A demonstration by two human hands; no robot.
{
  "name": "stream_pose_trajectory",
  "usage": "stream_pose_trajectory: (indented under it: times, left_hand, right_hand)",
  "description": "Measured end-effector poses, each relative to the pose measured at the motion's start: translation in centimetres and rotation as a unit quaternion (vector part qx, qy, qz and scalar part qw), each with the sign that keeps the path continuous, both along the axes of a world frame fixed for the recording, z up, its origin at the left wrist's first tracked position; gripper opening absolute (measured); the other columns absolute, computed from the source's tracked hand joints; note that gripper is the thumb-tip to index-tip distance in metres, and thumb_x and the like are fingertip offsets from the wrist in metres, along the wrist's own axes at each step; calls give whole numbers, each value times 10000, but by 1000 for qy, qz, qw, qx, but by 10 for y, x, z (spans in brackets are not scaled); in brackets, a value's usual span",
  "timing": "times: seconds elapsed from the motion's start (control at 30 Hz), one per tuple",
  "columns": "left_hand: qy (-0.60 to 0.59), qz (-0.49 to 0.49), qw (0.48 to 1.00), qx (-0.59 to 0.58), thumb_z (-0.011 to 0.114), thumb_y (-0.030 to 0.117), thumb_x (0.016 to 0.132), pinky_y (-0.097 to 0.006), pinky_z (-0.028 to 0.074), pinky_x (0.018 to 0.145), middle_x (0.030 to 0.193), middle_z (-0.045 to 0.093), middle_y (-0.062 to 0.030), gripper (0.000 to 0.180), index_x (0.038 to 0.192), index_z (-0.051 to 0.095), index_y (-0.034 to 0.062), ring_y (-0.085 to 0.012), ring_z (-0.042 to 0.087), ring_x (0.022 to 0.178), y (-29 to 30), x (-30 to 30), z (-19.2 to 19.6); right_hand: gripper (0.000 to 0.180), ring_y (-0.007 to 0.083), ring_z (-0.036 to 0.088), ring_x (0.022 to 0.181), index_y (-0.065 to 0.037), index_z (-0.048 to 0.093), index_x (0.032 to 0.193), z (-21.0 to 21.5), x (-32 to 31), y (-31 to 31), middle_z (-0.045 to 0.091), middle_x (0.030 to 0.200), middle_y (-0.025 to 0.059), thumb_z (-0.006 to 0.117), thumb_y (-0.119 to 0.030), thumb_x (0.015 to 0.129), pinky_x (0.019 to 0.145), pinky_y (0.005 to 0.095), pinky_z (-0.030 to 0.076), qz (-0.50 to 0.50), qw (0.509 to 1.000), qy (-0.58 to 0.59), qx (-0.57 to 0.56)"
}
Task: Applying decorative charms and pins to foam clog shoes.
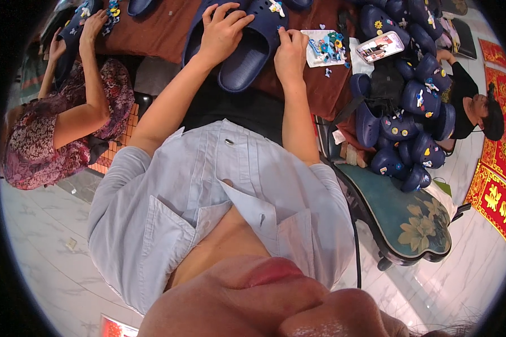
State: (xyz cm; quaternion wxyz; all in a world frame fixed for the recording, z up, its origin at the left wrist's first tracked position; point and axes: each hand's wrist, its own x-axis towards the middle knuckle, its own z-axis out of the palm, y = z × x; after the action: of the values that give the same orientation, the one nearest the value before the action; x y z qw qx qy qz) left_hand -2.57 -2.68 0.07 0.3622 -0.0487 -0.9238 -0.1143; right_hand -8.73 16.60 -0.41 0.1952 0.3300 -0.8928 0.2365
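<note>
A pair of navy blue clogs (243, 66) lies on the brown-covered table in front of me, soles down. My left hand (224, 35) rests over the upper of the clogs, with its fingers bent round the edge. At the side of the right clog, my right hand (292, 54) pinches a tiny blue piece, which looks like a shoe charm; fingers mostly hide it. A white charm (276, 7) sits on that clog's upper. Just right of my right hand, a white sheet (306, 45) bears a heap of blue, yellow and white charms (330, 47).
A lit phone (380, 47) lies beyond the charms. Many decorated navy clogs (421, 98) are piled at the right, near a green flowered stool (402, 208). At the left, a person in a patterned dress (73, 121) handles another clog. A second person (471, 101) is at the right.
</note>
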Motion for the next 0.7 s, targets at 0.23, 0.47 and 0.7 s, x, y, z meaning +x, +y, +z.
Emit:
stream_pose_trajectory:
  times: [0.23, 0.47, 0.7]
  left_hand:
    - [-13, -1, 1000, -2, 714, 57, 693, -434, 280, 1050, 1141, 636, 43, 500, 1169, 680, 209, -187, 489, 1231, 0, 1, 1]
    - [-2, -2, 1000, -6, 716, 76, 705, -432, 279, 1051, 1135, 638, 44, 477, 1161, 682, 212, -187, 487, 1230, -1, -2, -4]
    - [-9, 2, 1000, -13, 723, 104, 724, -429, 281, 1045, 1115, 645, 48, 434, 1145, 694, 207, -187, 496, 1221, 1, 0, 4]
  right_hand:
    - [323, 331, 546, 977, -23, 689, 1098, -3, -23, 7, 607, 1009, 138, 600, 38, 794, 884, 419, 460, 17, 992, -28, -118]
    - [341, 294, 556, 1074, -42, 688, 1107, 3, -59, -14, 638, 1136, 74, 596, 8, 783, 893, 423, 452, 69, 995, 64, -37]
    - [289, 259, 560, 1072, -56, 710, 1066, 13, -66, -21, 656, 1100, 46, 587, -50, 805, 859, 413, 445, 77, 993, 88, 17]
